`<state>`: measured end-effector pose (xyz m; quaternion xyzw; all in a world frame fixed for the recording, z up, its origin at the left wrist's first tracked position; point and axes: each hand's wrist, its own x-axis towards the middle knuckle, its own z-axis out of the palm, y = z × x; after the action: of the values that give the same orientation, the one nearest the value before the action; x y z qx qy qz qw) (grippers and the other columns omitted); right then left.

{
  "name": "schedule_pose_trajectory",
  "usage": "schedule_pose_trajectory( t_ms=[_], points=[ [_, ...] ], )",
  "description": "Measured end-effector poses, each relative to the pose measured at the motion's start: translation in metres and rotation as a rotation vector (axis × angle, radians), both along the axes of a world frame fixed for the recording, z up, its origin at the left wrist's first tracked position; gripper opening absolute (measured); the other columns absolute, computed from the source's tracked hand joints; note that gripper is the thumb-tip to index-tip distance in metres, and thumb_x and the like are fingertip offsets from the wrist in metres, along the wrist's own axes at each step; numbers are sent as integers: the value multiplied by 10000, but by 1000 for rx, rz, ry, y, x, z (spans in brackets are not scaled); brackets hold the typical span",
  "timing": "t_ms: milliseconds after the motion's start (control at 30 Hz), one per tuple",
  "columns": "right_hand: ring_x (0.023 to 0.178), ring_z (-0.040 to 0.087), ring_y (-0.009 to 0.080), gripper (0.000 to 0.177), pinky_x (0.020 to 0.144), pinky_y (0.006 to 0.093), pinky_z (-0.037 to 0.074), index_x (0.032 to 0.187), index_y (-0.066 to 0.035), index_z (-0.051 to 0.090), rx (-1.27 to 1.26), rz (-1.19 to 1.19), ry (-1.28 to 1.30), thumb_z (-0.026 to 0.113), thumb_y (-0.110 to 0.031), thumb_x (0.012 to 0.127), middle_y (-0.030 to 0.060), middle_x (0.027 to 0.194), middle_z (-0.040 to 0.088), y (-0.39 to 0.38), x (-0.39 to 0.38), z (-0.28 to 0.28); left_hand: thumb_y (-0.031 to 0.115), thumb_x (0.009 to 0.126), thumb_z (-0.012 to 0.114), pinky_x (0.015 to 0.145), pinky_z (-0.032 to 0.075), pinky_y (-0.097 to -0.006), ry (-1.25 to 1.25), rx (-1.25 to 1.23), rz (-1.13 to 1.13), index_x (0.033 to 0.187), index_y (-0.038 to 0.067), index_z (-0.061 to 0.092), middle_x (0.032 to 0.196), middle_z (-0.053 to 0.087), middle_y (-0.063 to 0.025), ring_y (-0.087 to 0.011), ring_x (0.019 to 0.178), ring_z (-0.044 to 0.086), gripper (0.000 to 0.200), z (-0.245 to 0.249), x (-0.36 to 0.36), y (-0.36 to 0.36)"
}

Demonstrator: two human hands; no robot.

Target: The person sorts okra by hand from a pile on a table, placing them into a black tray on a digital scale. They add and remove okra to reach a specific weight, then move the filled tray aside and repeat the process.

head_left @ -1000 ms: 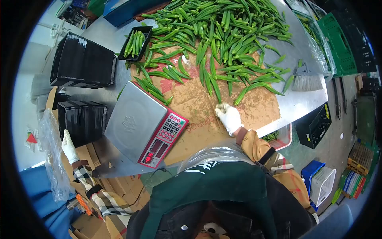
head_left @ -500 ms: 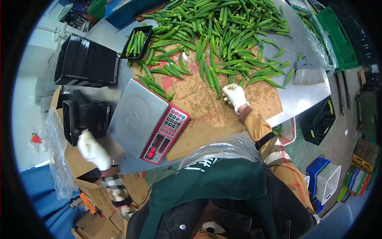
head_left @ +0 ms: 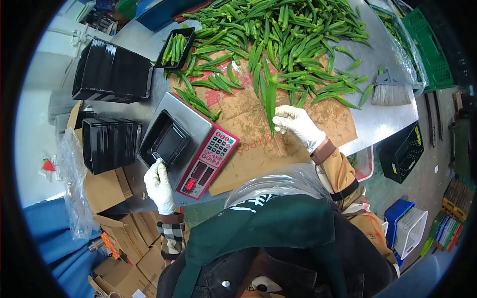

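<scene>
In the head view, my gloved left hand [head_left: 160, 187] pinches the near edge of an empty black plastic tray [head_left: 171, 144]. The tray rests on the metal platform of a red digital scale [head_left: 212, 149], whose red display is lit. My gloved right hand [head_left: 299, 126] has its fingertips closed on the side of a large okra pod [head_left: 271, 102], over the cardboard. A big heap of okra [head_left: 293, 35] spreads beyond it. At the upper left of the cardboard sits another black tray [head_left: 186, 51] filled with okra.
Stacks of black trays [head_left: 113, 72] [head_left: 110, 144] stand on the left. A grey brush [head_left: 391, 92] lies at the table's right side. Green crates [head_left: 426, 44] and a black crate [head_left: 401, 151] are beyond the right edge. Cardboard boxes [head_left: 126, 238] sit below left.
My left hand has moved right from the tray stack, and a black tray now sits on the scale. My right hand has closed on an okra pod, which has shifted slightly towards me.
</scene>
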<state>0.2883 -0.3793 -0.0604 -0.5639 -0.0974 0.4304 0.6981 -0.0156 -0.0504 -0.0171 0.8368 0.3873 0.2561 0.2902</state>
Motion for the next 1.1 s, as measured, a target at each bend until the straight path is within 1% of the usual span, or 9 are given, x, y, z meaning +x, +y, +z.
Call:
schedule_pose_trajectory(
  t_ms=[233,400,600,733,833,867,933,1067,1100],
  points=[
    [841,603,106,317,741,249,491,1212,31,626,271,-21,219,683,-138,950,50,1038,665,-15,-10,19,99,944,682,945,493,-347,75,244,-152,1124,49,736,1070,700,-87,-208,1016,634,195,13,42,-23],
    [907,607,108,385,777,250,490,1268,24,593,388,-4,327,692,-157,943,68,1098,657,-30,-11,22,53,933,684,954,475,-334,-72,119,-196,1149,44,723,1081,691,-85,-209,1041,617,219,24,77,-45],
    [866,626,109,378,724,241,503,1280,5,582,117,79,-56,669,-173,958,64,1051,666,-87,-8,20,50,934,679,946,483,-338,-40,144,-329,1137,45,722,1101,680,-87,-215,1047,619,208,23,101,-64],
    [749,613,88,233,627,210,484,1170,-28,608,46,-217,435,637,-135,966,29,900,649,-89,0,-14,96,949,671,926,492,-331,-22,-14,-342,1137,62,728,1060,690,-75,-196,1015,632,200,13,146,-83],
    [770,627,109,175,657,233,507,1112,-37,609,-252,-157,137,637,-106,954,26,905,655,-94,12,-34,220,937,683,997,441,-387,90,194,-446,1141,99,717,1055,680,-76,-252,1004,615,240,13,193,-96],
    [763,646,197,232,684,320,512,1112,-44,626,-398,-254,-364,660,-142,905,75,845,665,-104,18,-84,261,946,674,1017,425,-394,174,295,-474,1169,102,706,1085,680,-80,-248,1047,606,276,13,206,-98],
    [931,654,375,290,813,445,514,1072,-44,626,-907,-356,-827,667,-74,786,195,980,669,-118,41,-44,369,933,676,1094,344,-440,382,309,-483,1235,126,670,1180,673,-72,-262,1181,563,388,17,228,-100],
    [991,601,412,336,929,458,479,1123,-32,622,-985,-459,-1139,678,-68,794,208,1051,651,-177,83,-72,381,891,719,1113,333,-453,411,590,-387,1290,122,626,1298,631,-102,-317,1274,517,485,1,225,-72],
    [996,602,410,351,926,462,480,1141,-33,621,-983,-450,-1208,686,-77,798,211,1050,651,-182,86,-74,287,854,760,1110,354,-465,335,564,-424,1275,84,628,1319,614,-130,-345,1292,502,486,-10,215,-56]
  ],
)
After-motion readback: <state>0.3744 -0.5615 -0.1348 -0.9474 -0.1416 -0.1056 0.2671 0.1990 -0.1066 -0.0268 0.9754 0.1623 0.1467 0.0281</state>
